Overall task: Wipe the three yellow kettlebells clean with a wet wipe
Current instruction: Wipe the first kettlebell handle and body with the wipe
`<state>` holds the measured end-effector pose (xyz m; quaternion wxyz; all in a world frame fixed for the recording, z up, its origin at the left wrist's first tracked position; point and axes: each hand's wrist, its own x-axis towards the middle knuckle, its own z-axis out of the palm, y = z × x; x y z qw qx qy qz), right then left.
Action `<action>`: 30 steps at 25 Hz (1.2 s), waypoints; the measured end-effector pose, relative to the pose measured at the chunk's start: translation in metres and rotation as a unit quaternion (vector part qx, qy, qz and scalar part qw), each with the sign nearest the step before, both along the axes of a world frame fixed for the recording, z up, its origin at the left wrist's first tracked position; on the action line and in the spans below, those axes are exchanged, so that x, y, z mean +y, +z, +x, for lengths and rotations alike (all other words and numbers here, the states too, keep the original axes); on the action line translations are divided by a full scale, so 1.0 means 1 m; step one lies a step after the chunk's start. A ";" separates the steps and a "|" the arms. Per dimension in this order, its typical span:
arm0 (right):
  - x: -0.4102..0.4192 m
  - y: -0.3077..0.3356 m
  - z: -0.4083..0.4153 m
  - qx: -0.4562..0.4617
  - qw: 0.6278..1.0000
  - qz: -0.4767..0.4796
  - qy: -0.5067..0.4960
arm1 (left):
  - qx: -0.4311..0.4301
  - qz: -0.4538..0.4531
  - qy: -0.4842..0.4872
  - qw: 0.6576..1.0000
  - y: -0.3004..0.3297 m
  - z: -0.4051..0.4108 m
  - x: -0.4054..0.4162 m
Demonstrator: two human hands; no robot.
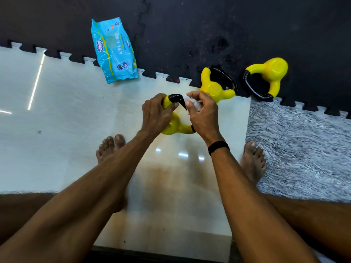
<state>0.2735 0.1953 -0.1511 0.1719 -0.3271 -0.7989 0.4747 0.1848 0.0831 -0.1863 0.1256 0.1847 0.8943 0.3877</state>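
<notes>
Kettlebell one (175, 126): yellow, black handle, held above the pale floor tile (76, 130); left hand (155, 114) grips its yellow horn, right hand (203, 114) presses a white wet wipe (195, 103) to the handle. Kettlebell two (216, 88): on the tile's far edge. Kettlebell three (269, 76): on the black mat (209, 25). Wipes packet (114, 52): straddling the mat edge.
</notes>
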 end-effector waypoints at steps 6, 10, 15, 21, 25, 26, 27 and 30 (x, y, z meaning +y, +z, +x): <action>-0.006 0.009 -0.006 -0.006 0.997 0.078 0.007 | -0.015 0.064 -0.044 0.997 0.010 -0.001 0.007; -0.029 0.010 -0.012 -0.035 0.983 0.165 0.079 | -0.045 0.080 -0.055 0.994 0.000 0.003 -0.006; -0.051 0.008 -0.029 -0.075 0.956 0.272 0.085 | -0.076 0.125 -0.029 0.989 -0.001 0.001 -0.016; -0.057 -0.007 0.028 -0.034 0.955 0.295 -0.008 | -0.077 0.115 -0.019 0.990 0.001 0.001 -0.019; -0.067 -0.020 0.056 -0.033 0.958 0.282 -0.049 | -0.099 0.115 -0.001 0.988 0.001 0.000 -0.017; -0.068 -0.019 0.053 -0.030 0.955 0.289 -0.051 | -0.105 0.108 0.008 0.989 0.000 -0.001 -0.017; -0.067 -0.015 0.044 -0.033 0.951 0.304 -0.044 | -0.109 0.104 0.018 0.988 -0.001 -0.002 -0.017; -0.064 0.005 -0.009 -0.083 0.941 0.328 0.017 | -0.099 0.100 0.028 0.990 -0.001 -0.003 -0.016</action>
